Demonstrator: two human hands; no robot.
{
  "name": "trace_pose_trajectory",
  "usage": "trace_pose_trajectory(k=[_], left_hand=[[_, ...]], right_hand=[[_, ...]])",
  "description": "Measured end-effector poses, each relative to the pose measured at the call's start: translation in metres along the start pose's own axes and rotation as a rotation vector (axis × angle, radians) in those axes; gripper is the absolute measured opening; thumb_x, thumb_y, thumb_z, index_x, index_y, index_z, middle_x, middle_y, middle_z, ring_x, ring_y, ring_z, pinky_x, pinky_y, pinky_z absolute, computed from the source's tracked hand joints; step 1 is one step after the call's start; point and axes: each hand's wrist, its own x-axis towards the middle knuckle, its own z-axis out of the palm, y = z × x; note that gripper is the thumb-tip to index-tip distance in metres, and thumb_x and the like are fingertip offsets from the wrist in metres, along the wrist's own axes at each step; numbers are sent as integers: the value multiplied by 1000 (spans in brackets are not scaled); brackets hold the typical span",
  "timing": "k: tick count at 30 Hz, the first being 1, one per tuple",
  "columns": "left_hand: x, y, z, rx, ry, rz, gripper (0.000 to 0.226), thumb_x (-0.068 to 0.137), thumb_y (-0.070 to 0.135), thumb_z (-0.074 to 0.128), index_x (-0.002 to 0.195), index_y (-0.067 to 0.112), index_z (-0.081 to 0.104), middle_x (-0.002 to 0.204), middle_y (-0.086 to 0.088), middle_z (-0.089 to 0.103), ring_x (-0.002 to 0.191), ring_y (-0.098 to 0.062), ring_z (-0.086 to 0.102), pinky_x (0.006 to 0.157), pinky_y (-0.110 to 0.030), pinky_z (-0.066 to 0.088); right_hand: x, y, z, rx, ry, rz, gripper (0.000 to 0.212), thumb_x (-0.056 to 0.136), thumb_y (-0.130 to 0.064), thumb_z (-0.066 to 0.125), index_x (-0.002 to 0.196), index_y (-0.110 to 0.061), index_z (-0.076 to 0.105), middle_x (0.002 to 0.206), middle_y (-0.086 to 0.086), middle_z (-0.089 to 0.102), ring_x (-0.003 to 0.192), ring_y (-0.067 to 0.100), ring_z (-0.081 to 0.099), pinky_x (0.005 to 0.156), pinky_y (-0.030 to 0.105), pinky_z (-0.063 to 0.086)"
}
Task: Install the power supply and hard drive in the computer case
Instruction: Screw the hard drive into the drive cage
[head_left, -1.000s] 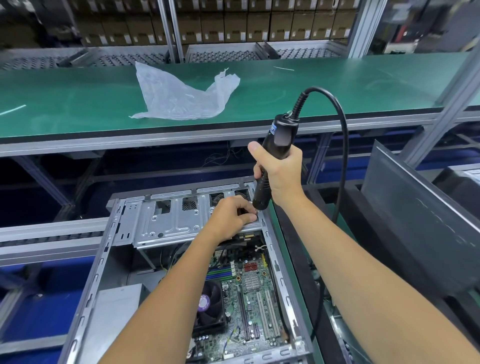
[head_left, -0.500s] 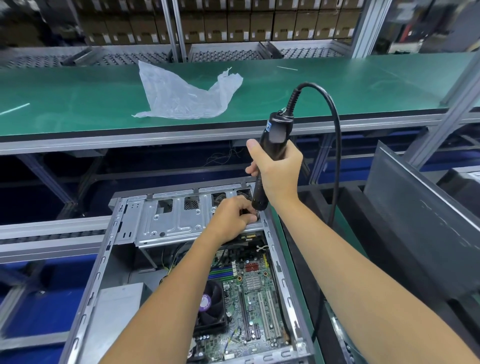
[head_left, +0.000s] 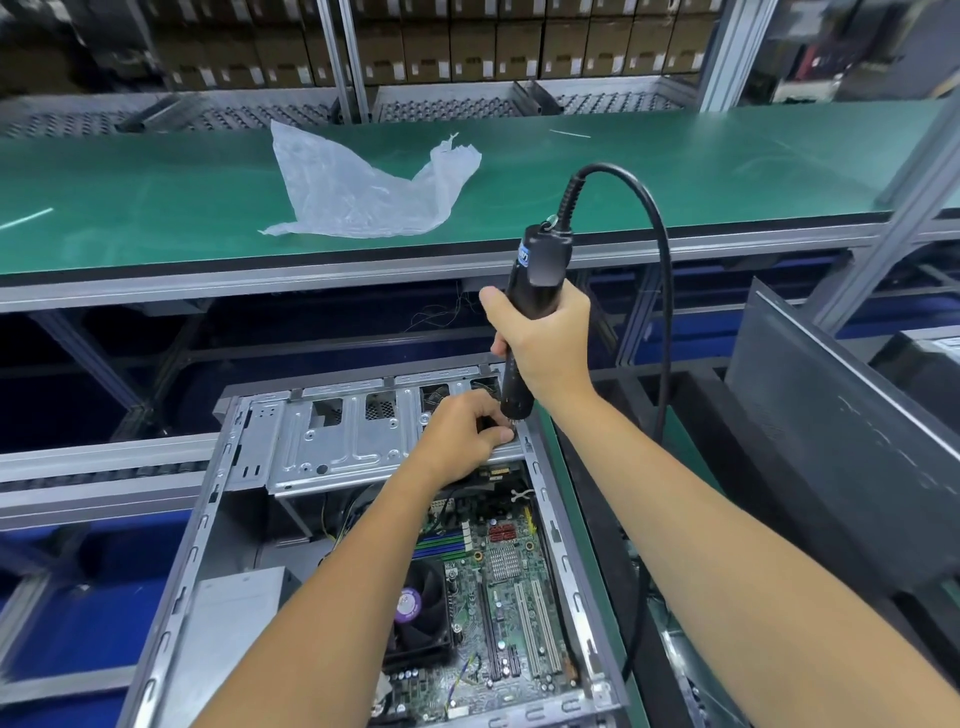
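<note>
An open grey computer case (head_left: 171, 597) lies flat below me, its motherboard (head_left: 514, 597) and CPU fan (head_left: 421, 618) exposed. A silver drive cage (head_left: 337, 441) spans its far end. A grey box, likely the power supply (head_left: 228, 623), sits in the near left corner. My right hand (head_left: 550, 343) grips a black electric screwdriver (head_left: 540, 260), held nearly upright with its tip down at the cage's right end. My left hand (head_left: 462, 436) rests on the cage, fingers curled and pinching at the screwdriver's tip. Whatever sits under the tip is hidden by those fingers.
The screwdriver's black cable (head_left: 660, 312) loops up and drops down the case's right side. A crumpled clear plastic bag (head_left: 358, 192) lies on the green bench (head_left: 130, 208) beyond. A dark grey panel (head_left: 831, 431) leans at the right. Roller rails run along the left.
Both hands stay at the cage's right end. The screwdriver has shifted only slightly, still standing on the same spot.
</note>
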Motion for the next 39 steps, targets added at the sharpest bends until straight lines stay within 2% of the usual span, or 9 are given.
trace_pose_trajectory(k=[6,12,25,29,34,37,39], left_hand=[[0,0,0,-33,-17,-11,36,82,14,71,61,36,53,73,16,54,64,0,49,57,-12,31],[0,-2,0,-70,-18,-19,31,79,16,74,62,37,59,72,17,54,60,-1,49,55,-10,33],[1,-4,0,-102,-35,-38,26,80,16,74,65,33,60,73,15,55,63,-2,50,58,-15,34],[1,-2,1,-112,-42,-53,25,80,16,74,65,30,60,74,12,56,63,-7,52,58,-19,37],[1,-2,-1,-112,-46,-51,24,79,15,74,68,32,60,72,13,55,60,-1,50,56,-14,34],[1,-2,-1,-119,-46,-55,25,79,16,75,68,33,60,71,14,54,61,0,49,56,-15,34],[1,-2,-2,-92,-43,-48,26,79,18,75,68,33,58,71,15,53,61,0,48,56,-15,33]], right_hand=[[0,0,0,-19,-33,8,20,82,-9,70,74,4,57,54,7,56,42,18,56,50,30,50],[1,-2,-1,9,-85,-9,28,84,-13,73,64,-10,53,47,5,53,41,22,54,51,27,49],[4,-1,1,18,-109,16,22,80,-10,68,64,-7,53,45,3,51,40,20,51,48,24,47],[1,-4,1,99,-178,-17,31,83,-29,71,66,-10,54,49,10,51,41,22,53,49,27,48],[3,-4,4,352,-200,171,68,82,-61,49,88,6,57,67,20,53,48,25,52,49,32,45],[4,-2,4,372,-200,183,66,92,-58,34,87,2,61,69,22,59,50,27,52,49,32,43],[3,-4,5,390,-199,195,63,91,-57,35,87,1,60,72,18,57,53,23,54,47,30,44]])
